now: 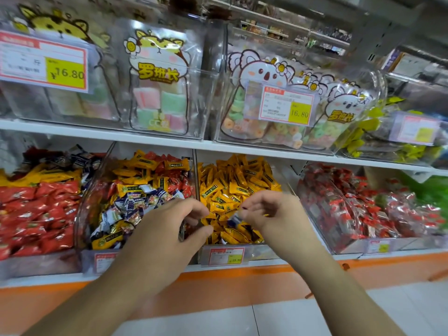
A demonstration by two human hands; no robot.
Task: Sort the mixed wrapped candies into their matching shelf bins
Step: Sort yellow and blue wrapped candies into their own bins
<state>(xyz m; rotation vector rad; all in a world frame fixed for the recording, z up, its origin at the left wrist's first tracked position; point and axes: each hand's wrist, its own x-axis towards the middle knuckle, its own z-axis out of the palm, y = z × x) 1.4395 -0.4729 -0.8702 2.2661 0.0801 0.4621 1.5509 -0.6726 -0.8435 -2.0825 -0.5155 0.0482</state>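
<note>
White shelf boards (155, 139) in two tiers, orange base strip (242, 284) below — pale tiled floor (315, 316) underneath. Grey perforated upright (378, 37) at upper right — further stocked shelving (274, 27) behind, blurred. Bright, even indoor light.

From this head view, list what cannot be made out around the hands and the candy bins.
- Left hand: whatever its curled fingers hold is hidden by the hand itself.
- Right hand: pinches a small blue-white wrapper; print blurred.
- Lower price tags: text too small.
- Mixed bin: front partly hidden by the left hand.
- Red candy bin: cut off by the left edge.
</note>
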